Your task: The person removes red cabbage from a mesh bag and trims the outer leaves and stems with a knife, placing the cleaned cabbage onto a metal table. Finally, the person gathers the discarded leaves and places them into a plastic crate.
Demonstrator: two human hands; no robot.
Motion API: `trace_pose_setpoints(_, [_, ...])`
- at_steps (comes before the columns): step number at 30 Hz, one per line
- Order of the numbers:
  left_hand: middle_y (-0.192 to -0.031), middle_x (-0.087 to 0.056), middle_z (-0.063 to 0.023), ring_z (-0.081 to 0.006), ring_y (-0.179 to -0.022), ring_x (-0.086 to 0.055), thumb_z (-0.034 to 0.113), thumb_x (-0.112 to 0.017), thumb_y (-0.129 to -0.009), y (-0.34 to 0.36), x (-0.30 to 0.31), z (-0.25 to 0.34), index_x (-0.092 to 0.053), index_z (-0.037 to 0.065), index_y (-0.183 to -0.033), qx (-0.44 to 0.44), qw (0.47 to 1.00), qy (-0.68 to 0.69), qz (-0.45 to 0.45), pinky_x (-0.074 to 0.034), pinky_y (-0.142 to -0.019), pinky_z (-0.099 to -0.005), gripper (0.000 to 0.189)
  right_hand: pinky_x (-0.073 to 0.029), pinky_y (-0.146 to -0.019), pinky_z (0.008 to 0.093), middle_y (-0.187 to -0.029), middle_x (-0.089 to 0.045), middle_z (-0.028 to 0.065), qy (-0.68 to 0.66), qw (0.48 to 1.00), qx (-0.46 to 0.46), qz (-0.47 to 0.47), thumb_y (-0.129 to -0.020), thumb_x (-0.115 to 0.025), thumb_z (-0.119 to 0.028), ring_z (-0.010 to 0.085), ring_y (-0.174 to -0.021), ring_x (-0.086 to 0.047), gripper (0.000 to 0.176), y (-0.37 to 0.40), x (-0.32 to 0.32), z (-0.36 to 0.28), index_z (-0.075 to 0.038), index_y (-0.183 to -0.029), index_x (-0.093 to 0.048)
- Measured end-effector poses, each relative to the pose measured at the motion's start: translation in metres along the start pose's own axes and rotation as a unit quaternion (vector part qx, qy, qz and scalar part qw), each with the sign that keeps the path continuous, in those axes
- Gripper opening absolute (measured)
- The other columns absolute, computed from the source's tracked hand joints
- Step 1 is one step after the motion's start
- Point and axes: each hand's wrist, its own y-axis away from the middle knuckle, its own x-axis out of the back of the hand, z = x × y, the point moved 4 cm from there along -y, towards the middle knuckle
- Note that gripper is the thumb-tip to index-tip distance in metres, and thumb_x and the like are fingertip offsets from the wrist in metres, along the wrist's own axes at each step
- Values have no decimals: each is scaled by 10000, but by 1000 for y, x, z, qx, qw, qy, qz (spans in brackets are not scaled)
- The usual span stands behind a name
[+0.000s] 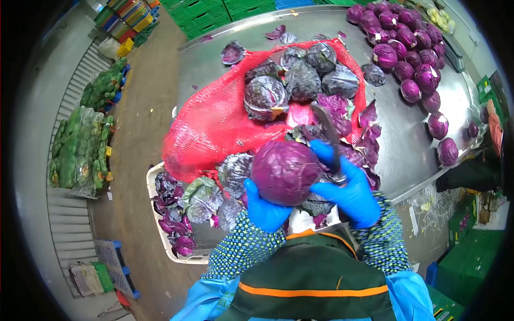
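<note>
My left hand [265, 209], in a blue glove, cups a trimmed red cabbage [285, 172] from below and the left. My right hand [350, 192], gloved too, is wrapped round a knife [333, 140]. Its dark, curved blade points up and away from me, just right of the cabbage. My right thumb lies at the cabbage's lower right side. Beyond my hands, several cabbages with dull outer leaves [303, 80] lie on a red mesh bag [219, 125]. Loose purple leaves [368, 142] are strewn to the right of the bag.
Several peeled red cabbages [426, 77] are heaped at the far right of the metal table [396, 144]. A white crate [160, 235] of discarded leaves stands at the near left. Green crates [198, 16] are stacked behind the table. Bagged green produce [79, 147] stands along the left wall.
</note>
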Motion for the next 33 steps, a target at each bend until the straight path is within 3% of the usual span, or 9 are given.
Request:
trace_pose_setpoints(6, [-1437, -282, -143, -361, -1302, -305, 666, -531, -745, -3, -11, 6, -267, 181, -1401, 25, 997, 66, 13, -258, -1037, -594, 857, -360, -1019, 349, -1295, -490, 116, 304, 880, 299, -210, -755, -677, 9, 217, -1211, -454, 585, 21, 19, 3, -65, -1295, -465])
trace_pose_setpoints(9, [-1412, -314, -152, -365, -1289, -327, 619, -567, -743, -1, -17, 7, -304, 163, -1381, 22, 994, 87, 60, -292, -1019, -589, 828, -426, -953, 328, -1247, -512, 130, 229, 964, 0, 132, -795, -631, 10, 219, -1227, -436, 549, 22, 69, 43, -78, -1307, -455])
trace_pose_setpoints(12, [-1406, -310, -163, -343, -1285, -338, 514, -654, -730, -8, 15, -2, -304, 111, -1375, 119, 989, 90, -2, -310, -1035, -533, 837, -480, -581, 204, -1140, -558, 69, -284, 932, -209, 82, -878, -573, -291, 105, -838, -569, 535, 18, 30, 30, -104, -1349, -402])
trace_pose_setpoints(13, [-1414, -295, -161, -320, -1297, -330, 349, -743, -703, -12, -38, 15, -246, 82, -1399, 197, 958, -203, -32, -290, -1066, -469, 896, -408, -465, 188, -1126, -565, 47, -192, 959, -194, 71, -880, -527, -392, 76, -679, -548, 588, 23, 27, 37, -99, -1366, -373])
trace_pose_setpoints(14, [-1433, -280, -153, -306, -1266, -380, 204, -788, -666, -25, 1, 24, -139, 114, -1434, 34, 930, -291, -220, -309, -1055, -472, 1010, -412, -486, 184, -1154, -556, 46, -151, 974, -157, 67, -863, -574, -312, 41, -638, -510, 610, 26, 30, 42, -95, -1385, -343])
trace_pose_setpoints(16, [-1403, -296, -133, -265, -1275, -355, 154, -839, -599, -11, -9, 25, -152, 86, -1424, 142, 952, -188, -197, -313, -1054, -399, 1075, -417, -511, 177, -1217, -527, 61, -90, 982, -164, -6, -837, -624, -199, 41, -659, -511, 638, 41, 42, 57, -88, -1392, -329])
trace_pose_setpoints(21, [-1320, -324, -173, -306, -1236, -364, 255, -876, -515, 8, 103, -34, -274, 61, -1351, 26, 736, -677, -20, -327, -1038, -406, 1049, -464, -740, 248, -1189, -483, 78, 49, 984, -144, 93, -836, -588, -32, 119, -904, -508, 525, 88, 66, 138, -53, -1313, -369])
trace_pose_setpoints(27, [-1304, -309, -177, -290, -1223, -351, 243, -852, -559, 27, 79, -52, -233, 26, -1358, -64, 643, -764, 7, -322, -1033, -396, 1034, -488, -671, 321, -886, -548, 85, 400, 913, -76, 17, -868, -550, -134, 233, -804, -570, 498, 102, 51, 109, -216, -1344, -428])
trace_pose_setpoints(33, [-1245, -334, -178, -320, -1192, -360, 268, -849, -553, 23, 90, -59, -258, 22, -1326, -72, 682, -727, 34, -319, -1023, -424, 1003, -473, -612, 368, -843, -521, 93, 492, 867, -59, -40, -849, -550, -173, 248, -733, -546, 496, 98, 47, 122, -265, -1326, -447])
